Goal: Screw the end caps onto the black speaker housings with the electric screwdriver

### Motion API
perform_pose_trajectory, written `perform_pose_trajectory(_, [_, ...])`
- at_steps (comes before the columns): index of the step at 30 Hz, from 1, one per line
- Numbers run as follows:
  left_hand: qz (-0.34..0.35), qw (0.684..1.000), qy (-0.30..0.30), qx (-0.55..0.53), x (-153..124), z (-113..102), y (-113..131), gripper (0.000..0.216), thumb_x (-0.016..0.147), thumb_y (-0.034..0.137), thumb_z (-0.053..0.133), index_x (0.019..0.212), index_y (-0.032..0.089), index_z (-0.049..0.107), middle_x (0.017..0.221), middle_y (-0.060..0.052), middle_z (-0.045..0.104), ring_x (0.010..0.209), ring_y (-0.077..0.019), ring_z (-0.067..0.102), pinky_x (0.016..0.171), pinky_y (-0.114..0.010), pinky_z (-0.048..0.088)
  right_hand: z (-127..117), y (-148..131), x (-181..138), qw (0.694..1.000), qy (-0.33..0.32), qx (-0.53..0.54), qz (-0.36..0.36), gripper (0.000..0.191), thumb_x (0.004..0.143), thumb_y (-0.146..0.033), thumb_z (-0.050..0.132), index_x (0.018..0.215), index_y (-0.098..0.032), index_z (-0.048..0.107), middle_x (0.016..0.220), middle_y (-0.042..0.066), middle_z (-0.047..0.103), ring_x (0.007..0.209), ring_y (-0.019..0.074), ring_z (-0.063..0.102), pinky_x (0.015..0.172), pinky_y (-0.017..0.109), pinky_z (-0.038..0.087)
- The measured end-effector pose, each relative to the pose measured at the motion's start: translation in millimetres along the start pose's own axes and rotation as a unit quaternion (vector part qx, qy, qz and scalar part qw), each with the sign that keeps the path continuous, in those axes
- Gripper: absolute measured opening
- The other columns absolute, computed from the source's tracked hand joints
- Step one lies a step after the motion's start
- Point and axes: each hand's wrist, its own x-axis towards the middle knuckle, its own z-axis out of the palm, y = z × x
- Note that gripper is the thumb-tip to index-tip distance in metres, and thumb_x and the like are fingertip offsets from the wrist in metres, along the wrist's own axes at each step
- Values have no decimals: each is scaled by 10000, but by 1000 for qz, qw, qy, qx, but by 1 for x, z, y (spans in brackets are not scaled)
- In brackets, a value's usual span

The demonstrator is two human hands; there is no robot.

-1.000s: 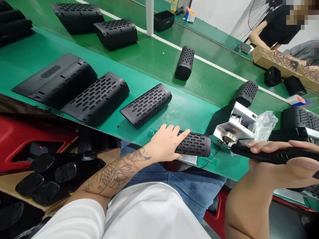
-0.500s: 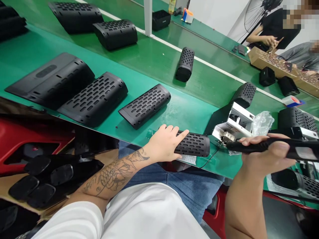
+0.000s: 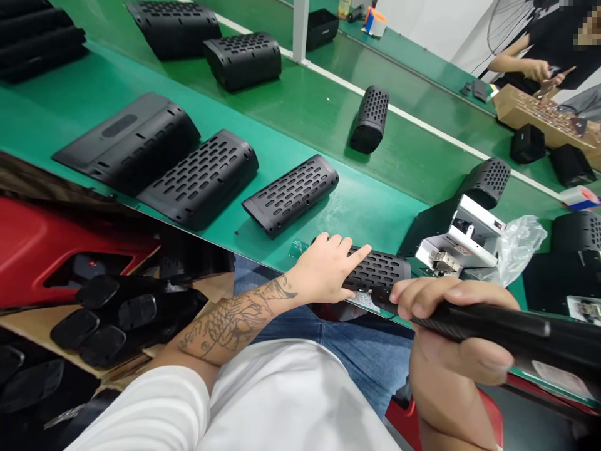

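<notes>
My left hand (image 3: 328, 268) lies over the left end of a black perforated cylinder shell (image 3: 378, 271) at the near edge of the green bench (image 3: 357, 207), fingers curled on it. My right hand (image 3: 451, 332) grips a long black electric screwdriver (image 3: 493, 322); its tip points left and sits close to the cylinder's near side. Behind the cylinder stands a small white metal fixture (image 3: 462, 241) next to a crumpled clear plastic bag (image 3: 519, 241).
Black perforated grille shells (image 3: 291, 194) (image 3: 200, 178) and a flat black panel (image 3: 126, 141) lie in a row on the bench. More shells (image 3: 370, 119) ride the belt behind. A carton of black oval caps (image 3: 107, 319) sits low left. Another person's hands (image 3: 539, 69) work at far right.
My right hand has brought the screwdriver leftward and nearer, so its tip now sits by the cylinder. The left hand has stayed on the cylinder. The view shifted slightly.
</notes>
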Motion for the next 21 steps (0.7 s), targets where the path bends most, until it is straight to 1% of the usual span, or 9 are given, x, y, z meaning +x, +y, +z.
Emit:
perform_pose_trajectory(2, [0, 1000, 1, -2, 0, 0, 0, 1048, 1013, 675, 885, 1861, 210, 481, 1547, -223, 740, 1295, -395, 710, 1060, -483, 442, 3, 12, 4, 999, -26, 7, -22, 355, 986, -647, 901, 1057, -306, 832, 637, -50, 700, 444, 190, 608, 512, 411, 636])
perform_pose_trajectory(4, [1, 1000, 2, -3, 1, 0, 1, 1053, 1007, 678, 887, 1857, 205, 485, 1554, -225, 741, 1294, -396, 709, 1056, -483, 439, 4, 19, 7, 998, -58, 4, -34, 326, 1011, -609, 868, 1027, -292, 793, 628, -61, 678, 428, 167, 594, 501, 374, 621])
perform_pose_trajectory(7, [3, 1000, 1, -6, 1, -1, 1, 1061, 1001, 672, 895, 1852, 185, 489, 1546, -225, 747, 1294, -398, 709, 1043, -484, 436, 3, 20, 9, 995, -101, -7, -26, 322, 1014, -595, 863, 1031, -289, 766, 646, -63, 687, 441, 162, 618, 526, 377, 650])
perform_pose_trajectory(12, [1, 1000, -1, -9, 2, -2, 2, 1053, 1007, 653, 882, 1852, 168, 484, 1539, -233, 748, 1286, -403, 712, 1015, -484, 432, 3, 18, 15, 986, -166, 12, -11, 292, 1037, -566, 843, 1057, -282, 777, 675, -48, 709, 462, 158, 637, 543, 364, 658])
perform_pose_trajectory(16, [-2, 1000, 6, -8, 2, 1, 2, 1027, 1003, 649, 863, 1837, 171, 503, 1515, -238, 759, 1253, -405, 712, 992, -481, 424, 1, 23, 19, 979, -199, 27, -38, 249, 1022, -533, 852, 1079, -297, 796, 645, -56, 700, 419, 152, 594, 500, 343, 624])
perform_pose_trajectory(18, [-2, 1000, 6, -6, 2, 1, 2, 1026, 1000, 654, 859, 1833, 168, 508, 1513, -244, 758, 1252, -411, 711, 993, -484, 426, 0, 28, 18, 977, -208, 32, -42, 267, 1001, -540, 874, 1102, -305, 799, 642, -58, 697, 417, 158, 597, 484, 342, 613])
perform_pose_trajectory(21, [1, 1000, 2, -4, 2, 1, 2, 1020, 1010, 635, 848, 1843, 164, 495, 1521, -246, 754, 1266, -417, 711, 1003, -494, 435, 0, 31, 10, 976, -213, 36, -33, 281, 978, -523, 901, 1124, -309, 794, 683, -45, 736, 454, 169, 639, 524, 361, 651])
